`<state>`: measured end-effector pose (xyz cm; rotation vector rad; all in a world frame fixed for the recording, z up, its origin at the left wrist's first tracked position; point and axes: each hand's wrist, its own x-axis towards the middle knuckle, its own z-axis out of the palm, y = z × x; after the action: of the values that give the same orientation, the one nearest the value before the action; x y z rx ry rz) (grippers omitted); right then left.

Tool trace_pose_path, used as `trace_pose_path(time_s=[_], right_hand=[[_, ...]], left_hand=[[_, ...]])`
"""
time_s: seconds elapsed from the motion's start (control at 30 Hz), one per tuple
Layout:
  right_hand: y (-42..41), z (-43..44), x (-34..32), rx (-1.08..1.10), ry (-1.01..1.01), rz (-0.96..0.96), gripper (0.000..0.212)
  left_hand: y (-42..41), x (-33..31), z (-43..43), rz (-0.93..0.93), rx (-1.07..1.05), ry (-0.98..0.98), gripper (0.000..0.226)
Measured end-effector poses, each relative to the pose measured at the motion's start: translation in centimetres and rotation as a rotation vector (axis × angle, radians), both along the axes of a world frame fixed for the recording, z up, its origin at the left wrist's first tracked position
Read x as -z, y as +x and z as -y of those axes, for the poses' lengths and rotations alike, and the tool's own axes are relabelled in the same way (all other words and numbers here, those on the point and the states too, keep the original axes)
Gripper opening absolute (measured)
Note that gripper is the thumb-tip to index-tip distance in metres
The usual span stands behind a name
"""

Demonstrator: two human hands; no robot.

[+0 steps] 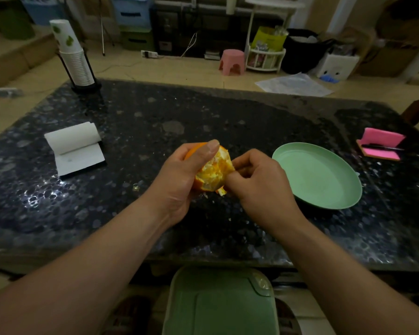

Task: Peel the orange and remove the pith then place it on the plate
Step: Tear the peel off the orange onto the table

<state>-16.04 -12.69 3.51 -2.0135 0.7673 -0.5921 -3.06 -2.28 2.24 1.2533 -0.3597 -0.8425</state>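
Dark speckled stone makes the top of the table (pixel 155 112), which fills the middle of the view, with a pale tiled floor and a crowded room behind it.

Above the centre of the table, the two hands hold a round, partly peeled orange (pixel 213 172). The left hand (pixel 179 180) grips the fruit from its 9 o'clock side, fingers curled round the back and the thumb (pixel 208 151) lying across the top. The side facing the camera is bare, showing pale yellow flesh with white pith, while orange skin remains on the far left part. The right hand (pixel 259 184) comes from the 3 o'clock side, its fingers curled tightly and pinching at the right edge of the orange; whether they pinch peel or pith, I cannot tell. A small torn scrap of peel (pixel 221 191) hangs at the 6 o'clock edge of the fruit.

A round light green plate (pixel 317 175) lies flat on the table at 3 o'clock from the orange, near the right hand but apart from it. At 9 o'clock, well apart, lies a white roll of paper (pixel 75 146), partly unrolled. At 11 o'clock, on the far corner, a tall stack of white paper cups (pixel 73 54) stands in a black holder. At 2 o'clock, by the right edge, lies a folded pink pad (pixel 382 143) with a dark pen on it. Below the near edge, at 6 o'clock, a pale green plastic lid (pixel 220 303) shows between the forearms.
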Motion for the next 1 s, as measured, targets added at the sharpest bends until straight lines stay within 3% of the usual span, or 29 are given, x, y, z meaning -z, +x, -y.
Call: trace_pose_path(time_s=[0.4,0.6,0.77,1.0], right_hand=[[0.2,-0.6,0.4,0.000,0.423,0.173,0.009],[0.1,-0.1,-0.1,-0.061,0.429,0.071,0.013],[0.2,-0.2,0.5,-0.025,0.467,0.139,0.012],[0.7,-0.1,1.1,-0.017,0.873,0.237,0.019]], left_hand=[[-0.1,-0.2,-0.1,-0.077,-0.068,-0.063,0.050],[-0.7,-0.2,-0.3,-0.007,-0.059,-0.048,0.061],[-0.7,-0.1,-0.2,-0.027,-0.052,-0.058,0.056],[-0.2,0.1,-0.1,-0.087,-0.080,-0.093,0.050]])
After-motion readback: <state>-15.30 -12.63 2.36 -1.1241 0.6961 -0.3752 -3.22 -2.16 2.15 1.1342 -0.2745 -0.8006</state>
